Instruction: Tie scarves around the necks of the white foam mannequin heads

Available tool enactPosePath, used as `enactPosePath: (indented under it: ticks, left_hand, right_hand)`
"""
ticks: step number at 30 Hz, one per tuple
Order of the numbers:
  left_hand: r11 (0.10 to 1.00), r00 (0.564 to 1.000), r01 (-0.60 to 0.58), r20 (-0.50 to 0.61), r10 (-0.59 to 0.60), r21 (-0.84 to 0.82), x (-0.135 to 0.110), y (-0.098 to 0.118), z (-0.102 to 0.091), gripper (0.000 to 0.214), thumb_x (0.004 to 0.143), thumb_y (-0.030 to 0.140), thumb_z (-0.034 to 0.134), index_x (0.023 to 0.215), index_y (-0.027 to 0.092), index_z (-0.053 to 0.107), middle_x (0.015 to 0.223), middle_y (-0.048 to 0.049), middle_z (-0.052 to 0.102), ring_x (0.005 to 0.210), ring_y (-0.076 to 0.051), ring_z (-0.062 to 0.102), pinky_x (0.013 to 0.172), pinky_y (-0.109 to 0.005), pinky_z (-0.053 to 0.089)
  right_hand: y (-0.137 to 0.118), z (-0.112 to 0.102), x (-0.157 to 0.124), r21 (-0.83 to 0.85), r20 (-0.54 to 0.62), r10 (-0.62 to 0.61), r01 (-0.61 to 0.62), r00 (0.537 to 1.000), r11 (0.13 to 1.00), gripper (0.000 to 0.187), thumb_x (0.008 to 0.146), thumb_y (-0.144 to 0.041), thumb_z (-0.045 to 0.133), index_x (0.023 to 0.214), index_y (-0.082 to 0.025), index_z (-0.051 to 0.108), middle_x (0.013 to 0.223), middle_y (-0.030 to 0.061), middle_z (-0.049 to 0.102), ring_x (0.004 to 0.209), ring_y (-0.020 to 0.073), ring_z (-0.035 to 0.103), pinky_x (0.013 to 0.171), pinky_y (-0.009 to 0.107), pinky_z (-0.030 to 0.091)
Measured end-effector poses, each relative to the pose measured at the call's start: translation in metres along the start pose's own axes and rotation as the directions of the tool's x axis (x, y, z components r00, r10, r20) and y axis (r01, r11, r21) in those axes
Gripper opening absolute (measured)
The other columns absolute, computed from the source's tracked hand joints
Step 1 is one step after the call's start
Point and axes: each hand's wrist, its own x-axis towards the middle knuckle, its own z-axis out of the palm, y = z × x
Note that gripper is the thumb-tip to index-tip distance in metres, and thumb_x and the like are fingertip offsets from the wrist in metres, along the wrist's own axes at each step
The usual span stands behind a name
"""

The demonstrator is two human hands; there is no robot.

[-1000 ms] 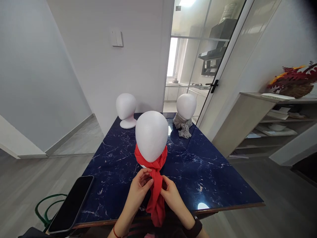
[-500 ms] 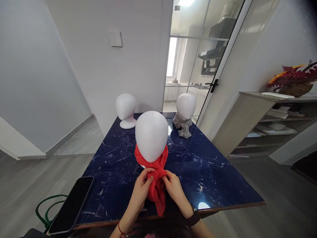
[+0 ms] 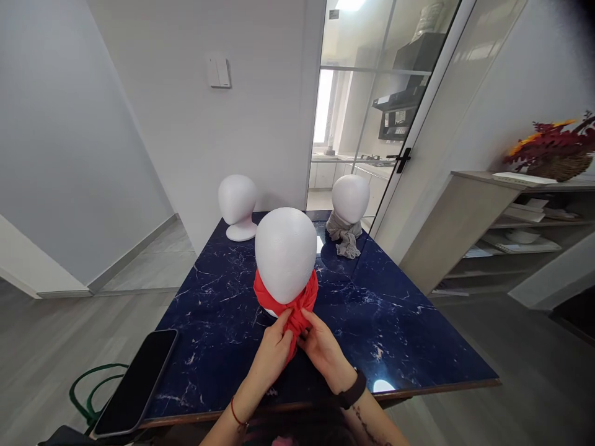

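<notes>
A white foam mannequin head [image 3: 285, 254] stands on the dark blue marble table [image 3: 395, 328], with a red scarf [image 3: 287, 303] wrapped round its neck. My left hand [image 3: 273, 354] and my right hand [image 3: 323, 348] meet just below the head. Both are closed on the bunched front of the red scarf, at the knot. The scarf's hanging ends are hidden behind my hands.
Two more white foam heads stand at the table's far end: a bare one [image 3: 237, 204] at the left and one with a grey scarf [image 3: 344, 237] at the right. A black phone [image 3: 136, 381] lies at the near left corner. Shelves [image 3: 515, 235] stand to the right.
Both hands moved up toward the head's neck, drawing the scarf's long hanging tail up with them. The tail, which hung over the table edge, is now bunched in my hands.
</notes>
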Motion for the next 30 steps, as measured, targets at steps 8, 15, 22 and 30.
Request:
enactPosePath:
  ticks: [8,15,22,30]
  left_hand:
    - [0.954,0.988,-0.136,-0.027,0.149,0.269,0.010,0.012,0.001,0.030,0.087,0.039,0.043,0.094,0.018,0.063,0.082,-0.0070,0.070,0.073,-0.021,0.062,0.069,-0.028,0.042]
    - [0.844,0.977,-0.173,-0.021,0.213,0.507,0.015,0.000,-0.001,0.024,0.089,0.032,0.041,0.085,0.021,0.062,0.071,-0.0070,0.068,0.063,-0.020,0.062,0.059,-0.026,0.036]
    - [0.634,0.936,-0.269,0.040,0.351,0.725,0.012,-0.001,0.004,0.027,0.087,0.028,0.045,0.105,0.027,0.066,0.077,-0.0092,0.070,0.059,-0.020,0.061,0.056,-0.026,0.031]
    - [0.766,0.971,-0.165,-0.031,0.235,0.622,0.019,-0.003,0.005,0.040,0.092,0.036,0.032,0.110,0.018,0.063,0.083,-0.0149,0.071,0.071,-0.025,0.066,0.064,-0.029,0.039]
  right_hand:
    - [-0.003,0.002,0.002,-0.033,0.055,-0.109,0.111,0.993,0.993,0.018,0.064,-0.023,0.068,0.080,-0.021,0.061,0.082,-0.0018,0.069,0.070,0.0138,0.060,0.068,0.027,0.047]
    - [-0.005,0.010,0.010,0.041,-0.021,-0.207,0.208,0.978,0.977,0.025,0.060,-0.023,0.074,0.083,-0.022,0.064,0.085,-0.0014,0.071,0.075,0.0138,0.063,0.072,0.026,0.048]
    - [-0.004,0.008,0.015,0.035,-0.058,-0.222,0.225,0.973,0.974,0.025,0.059,-0.021,0.072,0.082,-0.021,0.065,0.081,-0.0015,0.070,0.070,0.0146,0.062,0.066,0.026,0.049]
    - [-0.011,0.006,0.011,0.042,-0.010,-0.182,0.183,0.983,0.982,0.026,0.065,-0.024,0.072,0.090,-0.018,0.068,0.094,0.0039,0.072,0.082,0.0175,0.066,0.076,0.029,0.051]
